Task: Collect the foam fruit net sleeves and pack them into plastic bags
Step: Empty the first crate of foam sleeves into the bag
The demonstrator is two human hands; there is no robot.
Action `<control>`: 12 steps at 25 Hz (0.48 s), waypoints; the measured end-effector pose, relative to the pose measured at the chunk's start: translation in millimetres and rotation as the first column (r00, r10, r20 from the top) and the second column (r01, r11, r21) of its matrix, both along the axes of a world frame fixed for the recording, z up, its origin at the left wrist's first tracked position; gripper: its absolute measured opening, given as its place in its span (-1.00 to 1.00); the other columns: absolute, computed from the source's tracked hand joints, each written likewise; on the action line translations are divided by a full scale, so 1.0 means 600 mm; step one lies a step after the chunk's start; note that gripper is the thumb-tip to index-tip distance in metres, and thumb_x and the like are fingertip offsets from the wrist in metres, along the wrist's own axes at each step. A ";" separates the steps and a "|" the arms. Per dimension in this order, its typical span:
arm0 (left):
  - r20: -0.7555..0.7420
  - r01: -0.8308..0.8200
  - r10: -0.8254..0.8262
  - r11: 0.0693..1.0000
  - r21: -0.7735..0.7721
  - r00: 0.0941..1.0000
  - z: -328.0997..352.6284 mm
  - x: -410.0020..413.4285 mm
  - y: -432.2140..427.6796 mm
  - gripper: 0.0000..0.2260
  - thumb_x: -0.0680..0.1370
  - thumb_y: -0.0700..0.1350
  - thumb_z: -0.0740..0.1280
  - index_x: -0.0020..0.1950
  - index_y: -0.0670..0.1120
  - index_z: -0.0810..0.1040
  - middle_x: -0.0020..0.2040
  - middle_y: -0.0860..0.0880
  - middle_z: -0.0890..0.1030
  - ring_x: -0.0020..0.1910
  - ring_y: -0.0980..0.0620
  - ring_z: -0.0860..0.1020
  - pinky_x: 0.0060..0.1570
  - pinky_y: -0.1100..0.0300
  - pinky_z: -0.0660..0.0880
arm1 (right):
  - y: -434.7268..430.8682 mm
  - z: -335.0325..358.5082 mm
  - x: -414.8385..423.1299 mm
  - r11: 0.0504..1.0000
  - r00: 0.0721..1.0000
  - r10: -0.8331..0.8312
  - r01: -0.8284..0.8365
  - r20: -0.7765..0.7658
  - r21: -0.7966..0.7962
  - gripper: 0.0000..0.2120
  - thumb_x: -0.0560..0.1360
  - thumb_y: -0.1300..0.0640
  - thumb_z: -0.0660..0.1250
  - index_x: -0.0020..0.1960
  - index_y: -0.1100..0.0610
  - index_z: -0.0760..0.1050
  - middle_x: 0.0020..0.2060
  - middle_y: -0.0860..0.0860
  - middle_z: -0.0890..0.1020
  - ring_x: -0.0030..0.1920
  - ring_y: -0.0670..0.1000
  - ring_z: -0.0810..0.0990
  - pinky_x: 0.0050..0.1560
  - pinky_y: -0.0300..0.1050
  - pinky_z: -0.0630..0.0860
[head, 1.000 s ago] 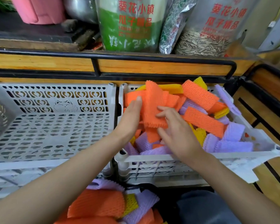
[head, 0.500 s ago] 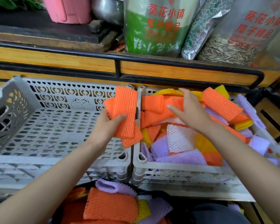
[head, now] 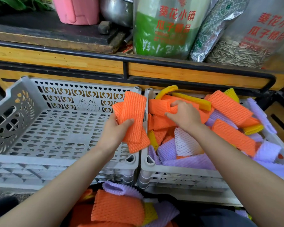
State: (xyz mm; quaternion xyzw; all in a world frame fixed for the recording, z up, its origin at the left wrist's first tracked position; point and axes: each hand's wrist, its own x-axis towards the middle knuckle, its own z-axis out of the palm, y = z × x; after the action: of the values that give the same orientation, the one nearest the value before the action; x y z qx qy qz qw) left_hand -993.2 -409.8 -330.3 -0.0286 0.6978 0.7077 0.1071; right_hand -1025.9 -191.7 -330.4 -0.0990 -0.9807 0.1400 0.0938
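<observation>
Item inspected: foam net sleeves, which are soft ribbed mesh tubes pressed flat into strips, in orange, lilac, yellow and white. A bunch of orange sleeves [head: 134, 122] stands upright in the left hand [head: 113, 135], over the seam between two grey perforated plastic crates. The thumb curls across the front of the bunch and the fingers sit behind it.

The left crate [head: 56, 128], at 10 o'clock from the person, shows its slotted floor. The right crate [head: 179, 175], at 1 o'clock, holds the loose heap of sleeves [head: 233, 136].

The right hand [head: 184, 116] reaches into that heap palm down, its curled fingers pinching one orange sleeve [head: 159, 107] near the crate's 11 o'clock corner.

Further sleeves [head: 118, 208] lie piled at 6 o'clock, below the crates and between the forearms.

At 12 o'clock a wooden shelf [head: 187, 73] with a black metal rail carries printed seed bags [head: 162, 30], a pink tub [head: 77, 10] and a metal pot [head: 116, 12].
</observation>
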 end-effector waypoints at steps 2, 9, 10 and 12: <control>-0.012 -0.025 0.024 1.000 -0.015 1.000 0.002 0.000 0.002 -0.79 0.58 -0.16 0.27 0.19 -0.06 0.35 0.07 -0.03 0.54 0.07 -0.06 0.56 0.07 0.00 0.53 | -0.002 0.015 0.020 1.000 0.997 0.015 -0.016 -0.070 -0.015 -0.63 0.45 -0.03 0.39 0.20 0.10 0.52 0.16 0.09 0.59 0.17 0.14 0.52 0.04 -0.05 0.43; 0.026 -0.031 0.028 0.987 0.157 0.999 0.029 0.017 0.042 -0.81 0.59 -0.05 0.25 0.18 -0.08 0.43 0.15 -0.13 0.58 0.07 -0.11 0.59 0.14 -0.09 0.52 | -0.041 0.048 0.143 0.955 0.807 0.289 -0.282 -0.515 0.094 -0.79 0.38 0.09 0.42 0.00 0.04 0.53 -0.09 -0.06 0.59 -0.17 0.00 0.58 -0.31 -0.12 0.48; 0.055 0.029 -0.043 0.972 0.233 0.998 0.033 0.022 0.050 -0.67 0.56 0.06 0.25 0.24 -0.08 0.43 0.16 -0.13 0.59 0.08 -0.11 0.60 0.11 -0.08 0.54 | -0.046 0.043 0.156 0.942 0.803 0.335 -0.304 -0.494 0.145 -0.79 0.37 0.09 0.40 0.00 0.02 0.53 -0.10 -0.08 0.58 -0.19 -0.02 0.58 -0.36 -0.14 0.45; 0.055 0.136 -0.160 0.943 0.302 0.986 0.042 0.034 0.060 -0.49 0.44 0.18 0.28 0.29 -0.08 0.46 0.13 -0.14 0.63 0.06 -0.12 0.63 0.04 -0.06 0.58 | -0.047 0.033 0.171 0.902 0.803 0.431 -0.375 -0.411 0.213 -0.75 0.34 0.13 0.41 0.01 0.02 0.52 -0.08 -0.08 0.57 -0.14 -0.05 0.55 -0.32 -0.22 0.38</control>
State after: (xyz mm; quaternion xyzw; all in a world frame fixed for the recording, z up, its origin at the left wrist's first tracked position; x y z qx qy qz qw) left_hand -972.7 -373.8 -305.1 0.0124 0.5788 0.7929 0.1904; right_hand -923.3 -219.6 -310.7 0.1526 -0.9372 0.1159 0.2913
